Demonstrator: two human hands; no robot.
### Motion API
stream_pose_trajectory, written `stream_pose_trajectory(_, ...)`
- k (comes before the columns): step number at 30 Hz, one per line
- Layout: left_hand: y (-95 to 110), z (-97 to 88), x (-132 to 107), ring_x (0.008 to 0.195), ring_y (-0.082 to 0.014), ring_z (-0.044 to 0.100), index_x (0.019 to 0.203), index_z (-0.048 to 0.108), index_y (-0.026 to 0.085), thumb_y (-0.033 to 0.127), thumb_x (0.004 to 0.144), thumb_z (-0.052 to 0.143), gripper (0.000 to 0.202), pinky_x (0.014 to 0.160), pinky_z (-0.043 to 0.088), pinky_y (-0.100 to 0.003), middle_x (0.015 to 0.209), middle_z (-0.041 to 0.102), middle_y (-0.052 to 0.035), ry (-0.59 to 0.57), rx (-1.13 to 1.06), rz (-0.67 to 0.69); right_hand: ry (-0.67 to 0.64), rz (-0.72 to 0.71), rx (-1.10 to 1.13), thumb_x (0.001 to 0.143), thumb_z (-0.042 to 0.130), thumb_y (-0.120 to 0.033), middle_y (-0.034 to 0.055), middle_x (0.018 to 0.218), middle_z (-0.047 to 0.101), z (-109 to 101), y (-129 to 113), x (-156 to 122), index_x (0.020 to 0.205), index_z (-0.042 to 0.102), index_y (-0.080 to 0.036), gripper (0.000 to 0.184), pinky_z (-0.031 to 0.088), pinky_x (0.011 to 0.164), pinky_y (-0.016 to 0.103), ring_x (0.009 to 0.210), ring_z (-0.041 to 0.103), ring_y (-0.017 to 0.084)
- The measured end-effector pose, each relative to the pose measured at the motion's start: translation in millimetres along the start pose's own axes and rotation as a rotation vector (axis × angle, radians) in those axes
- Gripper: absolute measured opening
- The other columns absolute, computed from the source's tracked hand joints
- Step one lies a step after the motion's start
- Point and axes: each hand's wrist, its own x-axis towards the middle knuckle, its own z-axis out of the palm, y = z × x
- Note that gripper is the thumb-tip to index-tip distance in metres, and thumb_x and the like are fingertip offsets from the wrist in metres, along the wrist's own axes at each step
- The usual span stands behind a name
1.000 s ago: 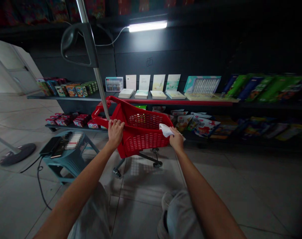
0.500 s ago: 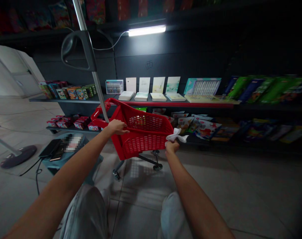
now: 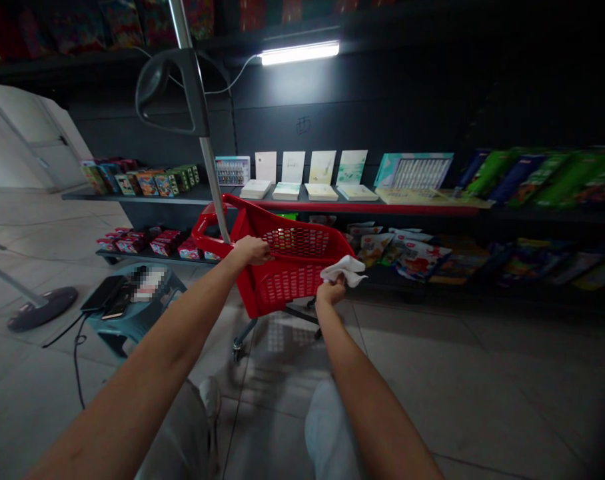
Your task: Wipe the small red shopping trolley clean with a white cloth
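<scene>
A small red shopping cart [image 3: 251,293] with perforated sides stands in front of me, its handle to the left. My left hand [image 3: 252,251] is closed on the top edge of its near side, the fingertips partly hidden. At the cart's right end, my right hand [image 3: 332,291] grips a white cloth [image 3: 346,268], bunched with loose ends sticking out above the fist. The cloth overlaps the cart's near corner in view; whether it touches the plastic I cannot tell.
A metal pole [image 3: 211,167] with a dark loop handle rises by the cart. To the left, a blue-grey stool [image 3: 127,328] bears dark devices, near a round stand base [image 3: 42,309]. Behind runs a shelf [image 3: 302,206] of notebooks, boxes and snack bags under a lit tube [image 3: 300,53].
My left hand's fingers have gone from stretched out to curled in on the cart's edge. My right hand has moved left with the cloth. The view has shifted slightly.
</scene>
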Motion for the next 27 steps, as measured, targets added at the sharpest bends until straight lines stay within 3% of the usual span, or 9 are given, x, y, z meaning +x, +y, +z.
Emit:
stream_pose_trajectory(4,15.4,-2.9,11.5,0.111,-0.0303,0.072,0.115,0.078,0.022,0.069,0.096,0.036,0.066,0.095,0.053,-0.036,0.119,0.076,-0.0154,0.0,-0.037,-0.028,-0.137,-0.07,0.019,0.08,0.041,-0.014,0.0257,0.142,0.061,22.9,-8.7,-40.3,0.152,0.049,-0.005,0.073,0.041,0.117,0.046,0.138,0.056,0.031)
stream_pose_trajectory(8,31.6,-3.0,23.2,0.113,-0.0313,0.071,0.115,0.078,0.021,0.076,0.096,0.022,0.08,0.095,0.054,-0.039,0.121,0.075,-0.0161,0.001,-0.076,-0.053,-0.285,-0.154,-0.021,0.083,0.035,-0.012,0.0253,0.147,0.057,42.7,-23.1,-106.0,0.155,0.044,-0.004,0.073,0.042,0.115,0.048,0.139,0.055,0.03)
stream_pose_trajectory(11,41.0,-4.1,28.3,0.117,-0.0302,0.069,0.119,0.077,0.024,0.075,0.095,0.027,0.075,0.097,0.053,-0.037,0.125,0.074,-0.0136,-0.015,-0.116,-0.086,-0.395,-0.281,-0.078,0.084,0.034,-0.008,0.0202,0.145,0.06,45.2,-37.1,-152.6,0.153,0.046,-0.009,0.07,0.044,0.112,0.042,0.137,0.057,0.027)
stream_pose_trajectory(14,46.5,-6.2,28.9,0.117,-0.0315,0.069,0.12,0.077,0.025,0.066,0.096,0.038,0.061,0.096,0.054,-0.038,0.127,0.074,-0.0136,-0.042,-0.13,-0.122,-0.485,-0.422,-0.067,0.087,0.035,-0.007,0.0173,0.134,0.067,40.3,-50.6,-179.1,0.136,0.06,-0.016,0.056,0.047,0.107,0.038,0.13,0.061,0.027)
stream_pose_trajectory(18,49.8,-6.2,27.4,0.116,-0.0335,0.069,0.12,0.077,0.024,0.059,0.096,0.041,0.056,0.095,0.055,-0.041,0.125,0.074,-0.015,-0.035,-0.142,-0.125,-0.546,-0.541,-0.132,0.09,0.037,-0.006,0.0186,0.123,0.07,33.0,-61.5,-181.8,0.119,0.066,-0.017,0.042,0.047,0.104,0.039,0.121,0.065,0.03)
stream_pose_trajectory(27,44.8,-3.2,28.2,0.118,-0.0335,0.068,0.121,0.077,0.026,0.08,0.089,0.039,0.074,0.099,0.053,-0.04,0.129,0.073,-0.0136,-0.034,-0.163,-0.16,-0.707,-0.766,-0.36,0.098,0.041,-0.009,0.0175,0.111,0.075,14.7,-54.6,-149.8,0.119,0.07,-0.014,0.035,0.049,0.096,0.035,0.105,0.07,0.026)
